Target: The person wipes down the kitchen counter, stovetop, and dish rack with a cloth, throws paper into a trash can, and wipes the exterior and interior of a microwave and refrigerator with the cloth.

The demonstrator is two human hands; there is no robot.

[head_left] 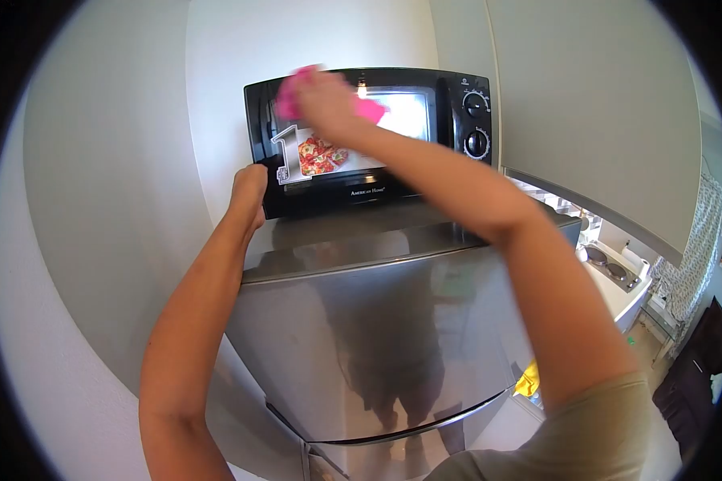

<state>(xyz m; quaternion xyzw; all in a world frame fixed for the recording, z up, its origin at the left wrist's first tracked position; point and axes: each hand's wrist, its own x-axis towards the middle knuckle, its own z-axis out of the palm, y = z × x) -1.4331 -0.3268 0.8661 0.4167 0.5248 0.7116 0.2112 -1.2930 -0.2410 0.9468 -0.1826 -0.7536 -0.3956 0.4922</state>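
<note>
Right hand [326,103], blurred, closed over pink cloth [291,98] against microwave oven [321,202]; left hand [251,187] curled at its side, hold unclear: light, overlapping strokes advisable.

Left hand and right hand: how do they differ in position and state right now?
The left hand is low at the left side of the microwave, while the right hand is higher, across the door's front. The right hand has the pink cloth; no cloth shows at the left hand. The right hand looks blurred, the left hand sharper. Both are bare.
</note>
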